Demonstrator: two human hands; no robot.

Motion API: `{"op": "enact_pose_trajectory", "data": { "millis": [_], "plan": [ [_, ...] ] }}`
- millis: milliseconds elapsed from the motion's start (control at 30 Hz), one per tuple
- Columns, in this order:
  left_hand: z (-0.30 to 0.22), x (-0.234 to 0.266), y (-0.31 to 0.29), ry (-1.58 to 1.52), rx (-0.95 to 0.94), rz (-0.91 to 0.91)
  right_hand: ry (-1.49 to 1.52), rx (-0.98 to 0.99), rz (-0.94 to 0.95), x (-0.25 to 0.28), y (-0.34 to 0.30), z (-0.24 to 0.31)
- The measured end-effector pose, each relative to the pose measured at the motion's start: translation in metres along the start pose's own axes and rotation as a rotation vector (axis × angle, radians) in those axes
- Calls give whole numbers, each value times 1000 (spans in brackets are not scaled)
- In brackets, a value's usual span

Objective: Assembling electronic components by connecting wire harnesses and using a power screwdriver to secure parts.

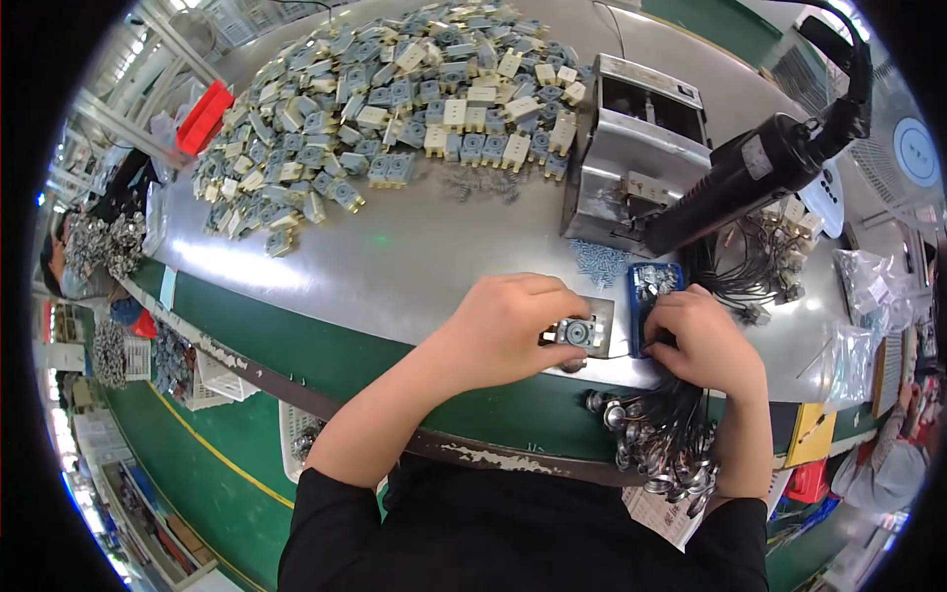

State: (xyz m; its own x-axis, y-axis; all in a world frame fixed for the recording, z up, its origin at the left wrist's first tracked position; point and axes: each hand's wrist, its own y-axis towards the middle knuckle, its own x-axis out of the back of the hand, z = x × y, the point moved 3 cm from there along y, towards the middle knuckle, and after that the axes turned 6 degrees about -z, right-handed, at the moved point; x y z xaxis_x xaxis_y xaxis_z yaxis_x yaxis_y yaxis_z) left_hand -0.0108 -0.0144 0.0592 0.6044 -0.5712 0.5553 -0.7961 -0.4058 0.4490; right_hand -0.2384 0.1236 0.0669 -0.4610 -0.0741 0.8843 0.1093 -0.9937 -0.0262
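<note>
Counter (414, 281): steel-topped. Below its edge, white basket (287, 434), metallic parts inside. Blue tray (633, 308): small metal pieces inside; right hand (698, 340) at its right side, cannot tell whether gripping. Grey block (576, 333): pinched in left hand (513, 326), above metal plate (606, 326).

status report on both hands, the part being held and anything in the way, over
Left hand pinching gray part. Right hand at blue tray, grip unclear. Black cylindrical device beyond right hand, apart from it.

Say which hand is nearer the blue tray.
Right. The right hand is at the near end of the blue tray; the left hand is apart, to its left.
</note>
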Motion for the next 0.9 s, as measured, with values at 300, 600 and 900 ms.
{"op": "enact_pose_trajectory", "data": {
  "millis": [300,600,900],
  "plan": [
    [33,-27,-10,-279,101,-57,131,-34,-89,16,-13,4],
    [27,-35,-7,-93,4,-158,92,-33,-338,14,-18,9],
    [27,-2,0,38,103,-295,-14,-18,-290,5,-19,8]
  ]
}}
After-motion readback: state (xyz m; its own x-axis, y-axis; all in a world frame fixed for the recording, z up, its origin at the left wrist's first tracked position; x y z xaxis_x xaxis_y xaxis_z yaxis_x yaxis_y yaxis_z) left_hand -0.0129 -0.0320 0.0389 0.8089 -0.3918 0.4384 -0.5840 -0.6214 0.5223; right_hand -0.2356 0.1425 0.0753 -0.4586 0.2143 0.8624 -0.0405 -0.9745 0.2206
